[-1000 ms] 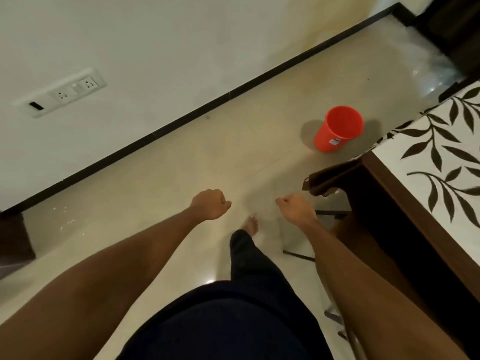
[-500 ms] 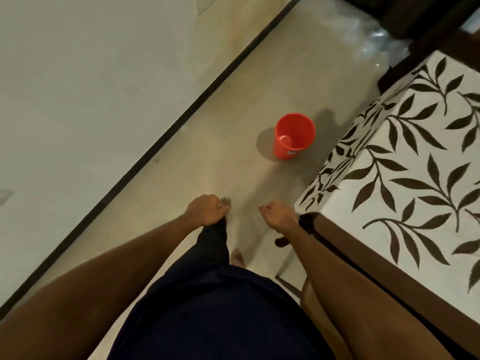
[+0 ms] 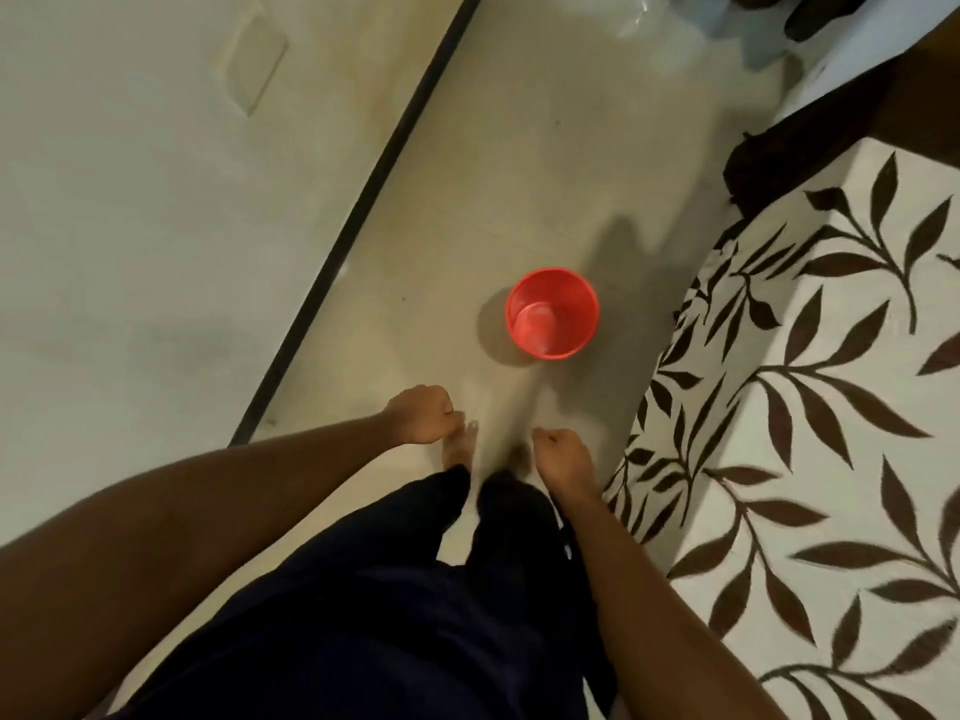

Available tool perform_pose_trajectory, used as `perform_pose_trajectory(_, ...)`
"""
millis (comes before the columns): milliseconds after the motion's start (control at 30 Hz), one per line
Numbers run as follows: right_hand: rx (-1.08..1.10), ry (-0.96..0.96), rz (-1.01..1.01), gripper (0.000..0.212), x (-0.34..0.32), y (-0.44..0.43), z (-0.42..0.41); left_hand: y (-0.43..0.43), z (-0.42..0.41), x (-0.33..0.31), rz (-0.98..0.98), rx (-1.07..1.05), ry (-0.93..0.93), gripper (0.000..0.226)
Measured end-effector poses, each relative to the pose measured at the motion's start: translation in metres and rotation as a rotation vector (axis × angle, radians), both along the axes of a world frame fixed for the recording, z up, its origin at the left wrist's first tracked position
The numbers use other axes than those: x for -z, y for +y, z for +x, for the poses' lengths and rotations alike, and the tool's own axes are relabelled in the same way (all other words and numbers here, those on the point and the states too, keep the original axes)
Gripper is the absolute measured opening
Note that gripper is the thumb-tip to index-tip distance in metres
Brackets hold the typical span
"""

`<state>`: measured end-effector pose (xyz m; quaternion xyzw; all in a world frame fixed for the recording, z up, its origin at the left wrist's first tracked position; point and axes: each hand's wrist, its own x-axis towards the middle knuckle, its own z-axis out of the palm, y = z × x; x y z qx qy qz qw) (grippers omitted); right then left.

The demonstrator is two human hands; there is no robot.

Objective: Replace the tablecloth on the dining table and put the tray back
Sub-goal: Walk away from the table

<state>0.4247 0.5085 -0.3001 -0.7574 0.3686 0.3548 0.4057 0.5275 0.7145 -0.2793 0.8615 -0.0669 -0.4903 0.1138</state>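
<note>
Head view: vs 1 s ago you have moved fwd along the table. Leaf-print tablecloth (image 3: pixel 810 418) now fills the right side, draped over the table corner; bare wood edge no longer shows. Cloth looks laid. Tray not in view, so fetching it is prob. next. Left hand (image 3: pixel 421 415) and right hand (image 3: pixel 561 454): both fisted as before, nothing held. Floor (image 3: pixel 519 163) lane between baseboard (image 3: pixel 363 200) and cloth hem is narrow; red bucket (image 3: pixel 552 314) stands in it ahead, nearer the hem. Pass it wall-side.
</note>
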Motion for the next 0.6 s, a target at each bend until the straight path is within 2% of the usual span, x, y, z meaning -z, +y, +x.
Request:
perform_pose_trajectory(167,0.063,0.057,0.099,0.042,0.05,-0.013,0.054,-0.052,0.059,0.048,-0.031,-0.01,-0.005,0.055)
perform_pose_trajectory(300,0.092,0.068,0.152,0.038,0.107,-0.03,0.101,-0.084,0.091,0.121,-0.048,-0.034,0.031,0.044)
perform_pose_trajectory(400,0.171,0.073,0.185,0.034,0.156,-0.049,0.151,-0.113,0.12,0.18,-0.089,0.026,-0.003,0.063)
perform_pose_trajectory(533,0.308,0.013,0.159,0.036,0.255,-0.085,0.217,-0.163,0.174,0.265,-0.132,0.087,0.007,0.034)
perform_pose_trajectory(600,0.255,0.0,0.116,0.026,0.303,-0.097,0.235,-0.175,0.193,0.303,-0.175,0.094,0.007,0.039)
